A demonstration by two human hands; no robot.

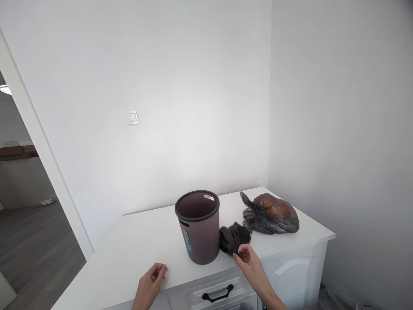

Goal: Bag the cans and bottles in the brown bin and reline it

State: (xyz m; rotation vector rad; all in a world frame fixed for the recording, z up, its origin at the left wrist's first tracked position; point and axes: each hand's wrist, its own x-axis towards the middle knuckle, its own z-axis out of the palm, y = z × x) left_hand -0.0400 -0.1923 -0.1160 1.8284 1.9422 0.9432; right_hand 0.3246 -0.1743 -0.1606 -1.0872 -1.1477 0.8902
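Observation:
A brownish-purple trash bin [204,241] with a dark rim and a handle slot stands upright on the white cabinet top. Against its right side lies a crumpled black plastic bag [232,237]. My right hand [250,263] is at the near edge of this bag, thumb and fingers pinching it. To the left of the bin, over the front of the cabinet top, is my left hand [152,279], its fingers curled together with nothing visible in them. A knotted, filled dark plastic bag [274,214] rests farther right; reddish contents show through it.
The white cabinet [129,241] has a drawer with a black handle [218,293] below its front edge. Walls meet in the corner behind it. A light switch [131,117] is on the back wall. At the left is a doorway frame [48,146].

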